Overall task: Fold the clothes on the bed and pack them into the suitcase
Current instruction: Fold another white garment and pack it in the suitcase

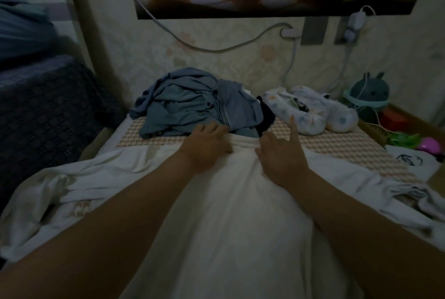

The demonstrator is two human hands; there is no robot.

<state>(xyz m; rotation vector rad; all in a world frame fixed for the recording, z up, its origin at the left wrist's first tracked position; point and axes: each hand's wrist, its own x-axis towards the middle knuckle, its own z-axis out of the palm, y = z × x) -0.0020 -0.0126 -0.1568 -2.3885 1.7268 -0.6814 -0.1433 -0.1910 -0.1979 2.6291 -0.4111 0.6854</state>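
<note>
on the bed (337,147), both hands press the white shirt's (216,214) collar.

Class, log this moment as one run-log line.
shirt: spread out; left hand: on collar; right hand: on shirt, index out; blue pile: unfolded

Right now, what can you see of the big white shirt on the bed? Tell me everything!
The white shirt looks like soft, thin cloth. It lies spread out on the bed's woven mat, with its neckline at the far end and both sleeves crumpled out to the sides. Its near end runs out of view. Long wrinkles run down its middle. The left hand and the right hand rest on it just below the neckline, which seems to touch the pile of blue clothes.
</note>
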